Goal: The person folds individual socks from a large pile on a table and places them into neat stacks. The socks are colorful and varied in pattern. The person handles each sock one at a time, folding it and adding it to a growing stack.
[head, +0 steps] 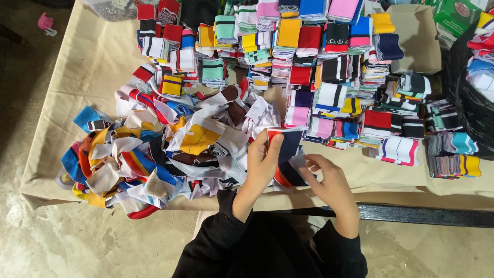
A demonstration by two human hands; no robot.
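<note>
hands both in a grip on navy fabric piece (287, 154), left hand (261, 163), right hand (329, 180), green box (455, 15) far right corner

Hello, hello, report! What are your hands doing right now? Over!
Left hand and right hand both gripping one navy cloth piece with red edge. Loose heap of cloth pieces close on the left. Folded stacks behind.

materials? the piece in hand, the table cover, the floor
Piece held by both hands: looks like knit fabric, matte, folds limp; navy with red and white stripes. Table cover: beige cloth or paper, creased, matte; can't tell which. Floor: likely bare concrete, grey, stained.
</note>
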